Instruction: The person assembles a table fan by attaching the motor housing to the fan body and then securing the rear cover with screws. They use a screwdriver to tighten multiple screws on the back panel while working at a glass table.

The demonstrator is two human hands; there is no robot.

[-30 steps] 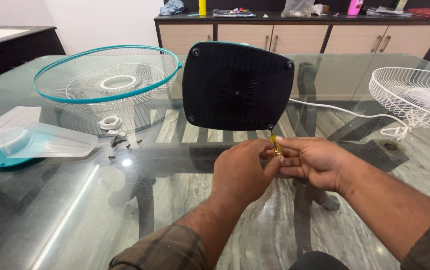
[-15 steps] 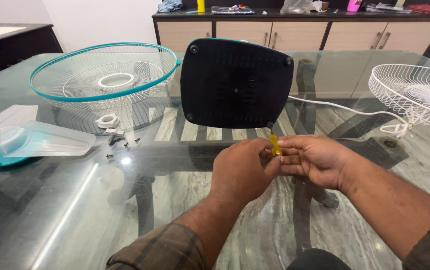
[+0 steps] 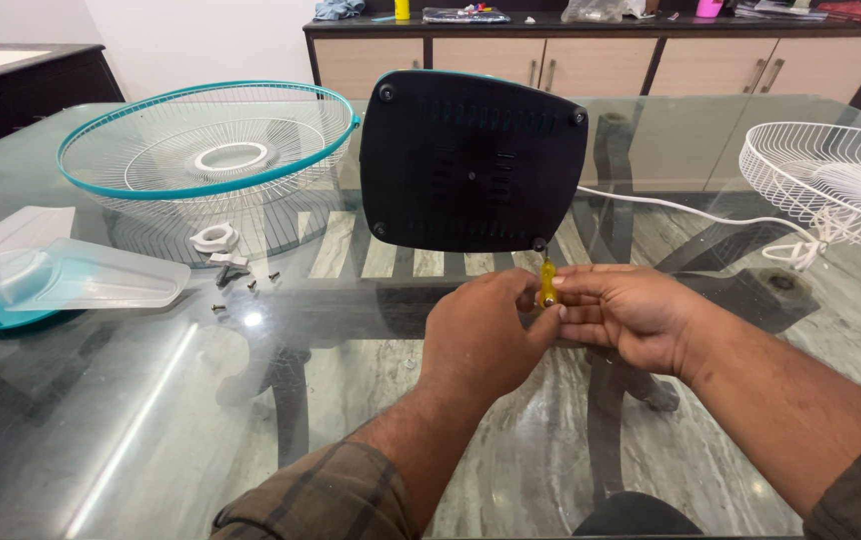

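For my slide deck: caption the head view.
Both hands hold a yellow screwdriver at the black fan base on a glass table.

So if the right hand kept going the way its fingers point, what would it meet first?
The right hand points left across the table, fingers pinching the yellow screwdriver. Straight on, it would meet the left hand, which is already against the same screwdriver, though depth is hard to judge.

A crumpled clear plastic bag (image 3: pixel 596 10) is seen on the dark sideboard top at the far wall, cut off by the frame's upper edge. No labels, signs or screens are visible.
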